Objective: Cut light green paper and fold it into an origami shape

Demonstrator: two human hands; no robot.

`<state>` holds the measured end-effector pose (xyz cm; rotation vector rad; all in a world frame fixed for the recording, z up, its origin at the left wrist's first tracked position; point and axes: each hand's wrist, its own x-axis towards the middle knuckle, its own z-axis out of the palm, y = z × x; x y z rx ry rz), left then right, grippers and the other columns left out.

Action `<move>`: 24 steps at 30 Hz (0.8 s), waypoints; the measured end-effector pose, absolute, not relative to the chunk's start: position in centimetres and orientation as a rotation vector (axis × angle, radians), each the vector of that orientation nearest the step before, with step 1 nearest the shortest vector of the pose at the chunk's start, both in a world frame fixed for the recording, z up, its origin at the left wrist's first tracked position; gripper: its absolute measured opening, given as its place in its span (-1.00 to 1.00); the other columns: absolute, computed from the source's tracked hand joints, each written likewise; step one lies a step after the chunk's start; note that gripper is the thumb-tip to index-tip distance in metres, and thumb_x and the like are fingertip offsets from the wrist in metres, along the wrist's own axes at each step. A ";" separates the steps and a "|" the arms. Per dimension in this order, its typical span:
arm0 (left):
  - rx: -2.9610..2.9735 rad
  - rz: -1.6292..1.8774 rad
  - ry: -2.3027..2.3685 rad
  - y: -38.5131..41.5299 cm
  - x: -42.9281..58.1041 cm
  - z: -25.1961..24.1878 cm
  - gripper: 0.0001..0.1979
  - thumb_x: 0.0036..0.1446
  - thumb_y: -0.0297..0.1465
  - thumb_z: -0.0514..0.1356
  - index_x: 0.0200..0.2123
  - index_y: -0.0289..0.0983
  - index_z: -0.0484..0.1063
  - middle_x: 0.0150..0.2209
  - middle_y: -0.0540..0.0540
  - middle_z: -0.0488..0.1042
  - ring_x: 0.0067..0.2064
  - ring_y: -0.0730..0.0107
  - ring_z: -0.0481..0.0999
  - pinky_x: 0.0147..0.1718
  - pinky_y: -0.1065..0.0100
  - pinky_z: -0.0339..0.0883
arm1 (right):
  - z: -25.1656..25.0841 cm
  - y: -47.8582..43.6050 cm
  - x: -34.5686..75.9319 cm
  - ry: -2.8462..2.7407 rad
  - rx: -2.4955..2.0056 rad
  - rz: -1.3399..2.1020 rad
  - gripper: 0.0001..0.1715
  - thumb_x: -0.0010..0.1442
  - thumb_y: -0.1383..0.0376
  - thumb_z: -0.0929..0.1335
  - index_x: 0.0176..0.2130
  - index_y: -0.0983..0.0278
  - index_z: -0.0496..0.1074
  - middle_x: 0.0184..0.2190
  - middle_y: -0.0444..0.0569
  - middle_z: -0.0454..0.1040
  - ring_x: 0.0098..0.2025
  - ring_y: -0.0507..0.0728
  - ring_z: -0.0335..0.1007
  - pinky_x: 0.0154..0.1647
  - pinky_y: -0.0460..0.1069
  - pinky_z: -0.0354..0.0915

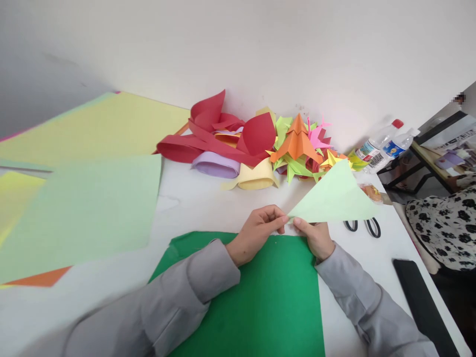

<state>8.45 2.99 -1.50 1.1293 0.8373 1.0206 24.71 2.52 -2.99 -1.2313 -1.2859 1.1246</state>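
Note:
My left hand [256, 233] pinches the left tip of a pale green folded paper triangle [332, 198], fingers closed on its corner. Just to the right, my right hand [316, 238] grips the triangle's lower edge from beneath, fingers closed too. The triangle is held above the white table [197, 203], over the far edge of a dark green paper sheet [267, 297]. Both forearms wear grey sleeves.
A heap of folded paper figures [260, 144] in red, orange, yellow and lilac lies against the wall. Large pale green [82, 213] and yellow sheets [104, 124] lie left. Black-handled scissors [366, 226], two plastic bottles [383, 144] and a black flat object [420, 302] sit right, beside a person in floral fabric [442, 228].

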 end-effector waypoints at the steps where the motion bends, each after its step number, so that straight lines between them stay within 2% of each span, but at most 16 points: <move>1: 1.159 1.003 0.841 3.0 8.4 -1.5 -0.75 0.02 -0.24 0.22 -0.54 -0.29 0.34 -0.60 0.05 0.35 -0.50 0.50 0.29 -0.43 0.41 0.17 | -3.1 2.5 24.7 -1.290 -1.238 1.121 -0.59 -0.04 0.07 0.45 -0.63 0.27 0.31 -0.69 -0.18 0.33 -0.60 0.02 0.21 -0.46 -0.04 0.25; 16: 1.316 0.964 0.976 2.6 8.8 -1.5 -0.66 0.03 -0.17 0.18 -0.60 -0.24 0.19 -0.69 0.09 0.26 -0.59 0.51 0.21 -0.55 0.43 0.12 | -3.0 2.6 24.3 -1.136 -1.246 1.150 -0.56 -0.05 0.09 0.46 -0.67 0.25 0.25 -0.73 -0.21 0.26 -0.61 0.02 0.20 -0.50 -0.04 0.22; 21: 1.253 0.996 0.914 2.7 8.8 -1.6 -0.60 0.11 -0.14 0.10 -0.65 -0.24 0.17 -0.69 0.07 0.26 -0.58 0.50 0.23 -0.51 0.40 0.16 | -2.7 3.0 24.3 -1.102 -1.186 1.170 -0.56 -0.03 0.11 0.45 -0.67 0.25 0.23 -0.73 -0.22 0.24 -0.63 0.00 0.14 -0.51 -0.04 0.20; 24: 1.222 1.029 0.900 2.8 8.7 -1.5 -0.63 0.13 -0.16 0.08 -0.62 -0.25 0.23 -0.64 0.04 0.31 -0.53 0.47 0.30 -0.43 0.37 0.21 | -2.7 3.1 24.4 -1.105 -1.150 1.172 -0.56 -0.02 0.12 0.45 -0.67 0.25 0.22 -0.74 -0.23 0.22 -0.64 0.00 0.13 -0.50 -0.04 0.20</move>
